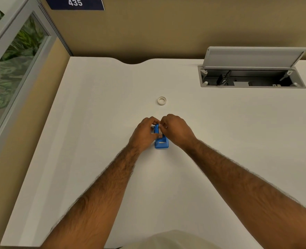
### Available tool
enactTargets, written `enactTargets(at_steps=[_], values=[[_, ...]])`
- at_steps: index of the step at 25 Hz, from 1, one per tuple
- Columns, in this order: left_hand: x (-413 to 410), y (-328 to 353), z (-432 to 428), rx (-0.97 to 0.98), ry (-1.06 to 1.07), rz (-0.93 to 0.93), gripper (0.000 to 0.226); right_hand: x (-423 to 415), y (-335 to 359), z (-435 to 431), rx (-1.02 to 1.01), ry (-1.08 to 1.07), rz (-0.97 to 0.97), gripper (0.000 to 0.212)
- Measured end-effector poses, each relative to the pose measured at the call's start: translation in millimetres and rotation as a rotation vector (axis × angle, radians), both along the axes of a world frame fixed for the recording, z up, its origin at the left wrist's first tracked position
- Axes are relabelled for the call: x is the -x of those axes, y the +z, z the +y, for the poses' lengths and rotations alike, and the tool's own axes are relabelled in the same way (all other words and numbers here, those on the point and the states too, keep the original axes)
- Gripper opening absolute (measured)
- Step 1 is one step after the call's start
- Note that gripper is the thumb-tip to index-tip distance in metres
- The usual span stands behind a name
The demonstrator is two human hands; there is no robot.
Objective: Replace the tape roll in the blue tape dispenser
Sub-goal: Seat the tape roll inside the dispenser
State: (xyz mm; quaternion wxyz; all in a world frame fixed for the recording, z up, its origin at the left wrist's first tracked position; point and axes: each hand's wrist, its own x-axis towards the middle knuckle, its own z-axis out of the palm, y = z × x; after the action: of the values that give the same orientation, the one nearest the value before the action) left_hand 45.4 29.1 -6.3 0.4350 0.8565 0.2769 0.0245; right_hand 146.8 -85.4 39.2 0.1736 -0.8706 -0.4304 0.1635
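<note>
My left hand point(145, 134) and right hand point(175, 131) pinch narrowly around the blue tape dispenser point(161, 143), which stands on the white desk point(94, 123). Beyond the dispenser lies a tape roll point(161, 101). The dispenser looks light, rigid, likely slippery; I'd steady its base.

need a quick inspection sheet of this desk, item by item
surface: white desk, mostly bare
job's things: blue tape dispenser on the desk under both hands; tape roll lying flat beyond it, apart
clutter: nothing seen
hands: left hand and right hand both closed on the dispenser's far end; what the fingertips hold is hidden
cables: dark cable inside the open desk cable hatch, lid raised
surroundings: tan partition, sign reading 435, glass panel with foliage at left
</note>
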Motion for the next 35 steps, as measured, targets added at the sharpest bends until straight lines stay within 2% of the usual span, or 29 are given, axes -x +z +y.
enactTargets(at_steps=[10, 18, 21, 27, 32, 35], values=[[-2, -3, -3, -0.036, 0.016, 0.028, 0.047, -2, -12, 13, 0.012, -0.038, -0.04, 0.018], [-1, 3, -3, -0.028, 0.005, 0.021, 0.044, -7, -14, 15, 0.017, -0.039, 0.004, 0.016], [-1, 3, -2, -0.022, -0.004, -0.006, 0.041, -3, -12, 13, 0.039, 0.039, -0.074, 0.013], [0, 3, -3, -0.034, -0.007, 0.002, 0.043, -1, -20, 13, 0.031, 0.035, -0.141, 0.006], [-1, 0, -2, -0.026, 0.001, 0.025, 0.045, -2, -17, 17, 0.049, -0.024, -0.091, 0.013], [-2, 1, -2, -0.016, 0.004, 0.025, 0.048, -9, -8, 14, -0.029, -0.107, 0.064, 0.019]])
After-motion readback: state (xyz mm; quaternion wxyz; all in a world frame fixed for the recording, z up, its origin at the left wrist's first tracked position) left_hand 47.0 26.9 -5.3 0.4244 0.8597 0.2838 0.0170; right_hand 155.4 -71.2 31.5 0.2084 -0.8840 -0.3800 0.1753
